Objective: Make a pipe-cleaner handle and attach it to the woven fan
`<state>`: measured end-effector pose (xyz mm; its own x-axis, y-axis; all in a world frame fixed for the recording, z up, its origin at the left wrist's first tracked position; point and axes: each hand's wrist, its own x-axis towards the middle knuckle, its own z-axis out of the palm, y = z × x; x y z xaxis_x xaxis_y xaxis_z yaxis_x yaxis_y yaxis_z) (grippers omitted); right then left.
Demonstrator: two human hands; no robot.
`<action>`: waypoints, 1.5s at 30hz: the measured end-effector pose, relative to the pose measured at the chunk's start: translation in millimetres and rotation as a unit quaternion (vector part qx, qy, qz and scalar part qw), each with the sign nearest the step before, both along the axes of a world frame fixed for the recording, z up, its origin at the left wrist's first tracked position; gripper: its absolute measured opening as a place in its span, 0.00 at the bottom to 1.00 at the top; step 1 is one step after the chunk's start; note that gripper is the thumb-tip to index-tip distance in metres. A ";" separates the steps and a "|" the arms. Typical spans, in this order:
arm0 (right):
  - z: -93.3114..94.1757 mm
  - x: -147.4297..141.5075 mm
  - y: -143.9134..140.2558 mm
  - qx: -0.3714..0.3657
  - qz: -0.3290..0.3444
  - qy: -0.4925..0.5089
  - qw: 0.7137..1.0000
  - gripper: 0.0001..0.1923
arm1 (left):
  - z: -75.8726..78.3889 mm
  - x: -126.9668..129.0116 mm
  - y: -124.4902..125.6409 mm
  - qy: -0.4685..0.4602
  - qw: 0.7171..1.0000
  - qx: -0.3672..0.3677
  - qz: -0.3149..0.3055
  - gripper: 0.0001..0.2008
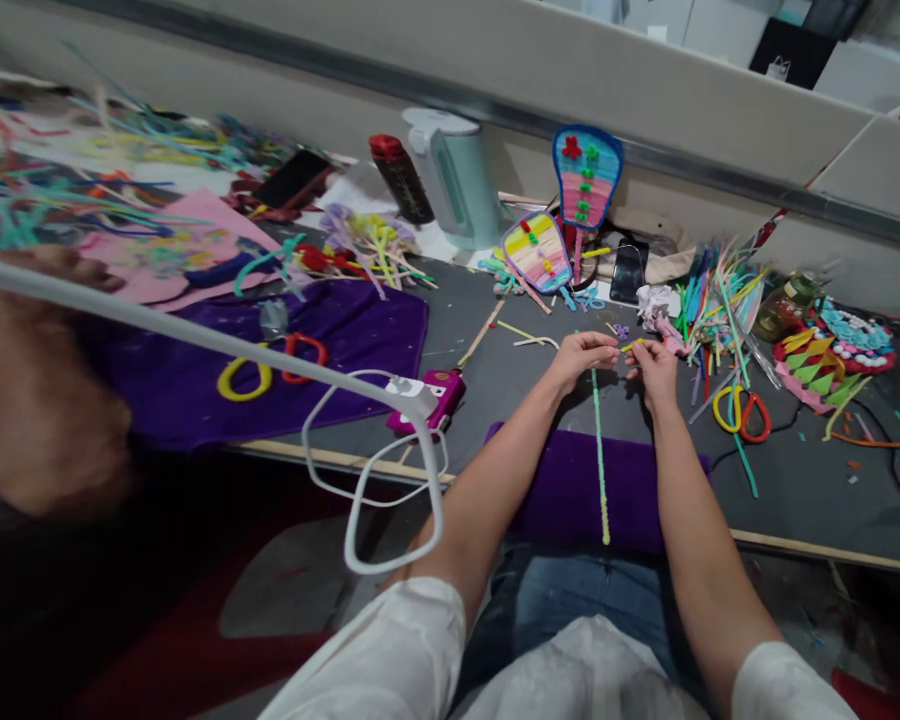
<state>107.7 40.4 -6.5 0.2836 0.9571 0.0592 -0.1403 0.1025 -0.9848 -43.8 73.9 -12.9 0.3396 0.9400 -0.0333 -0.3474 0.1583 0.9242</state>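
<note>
My left hand [586, 360] and my right hand [652, 372] meet over the table's near part, fingertips close together. Between them is a short yellow pipe cleaner [634, 346], pinched in the right fingers, its other end at the left fingertips. A long fuzzy stem [600, 450], green turning yellow at its lower end, runs from beneath my left hand toward me, over a folded purple cloth [555, 480]. My fingers hide its top end.
Fan-shaped pipe-cleaner pieces [589, 180] stand behind my hands. Scissors [742, 412] and a pile of cut pipe cleaners [720, 310] lie right. A kettle [469, 185], a pink power strip [439, 400] and a white cable [330, 372] are left, beside another person's blurred arm [52, 400].
</note>
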 end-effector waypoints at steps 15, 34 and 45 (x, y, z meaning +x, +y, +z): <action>-6.3 15.1 7.6 0.002 -0.111 0.028 0.993 0.15 | -10.1 -11.8 18.7 -0.018 0.981 -0.052 0.185 0.16; -5.3 0.3 4.8 -0.024 -0.006 -0.055 0.998 0.20 | 2.1 -10.1 8.3 0.012 0.997 -0.020 0.076 0.19; -2.1 -4.8 1.9 0.008 0.007 -0.071 0.997 0.20 | 1.7 -1.5 1.9 0.025 0.999 0.030 0.033 0.20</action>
<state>102.9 42.3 -8.6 0.2582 0.9595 0.1129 -0.0003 0.1170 -0.9931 -45.3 75.9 -11.2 0.2760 0.9611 0.0080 -0.3093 0.0809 0.9475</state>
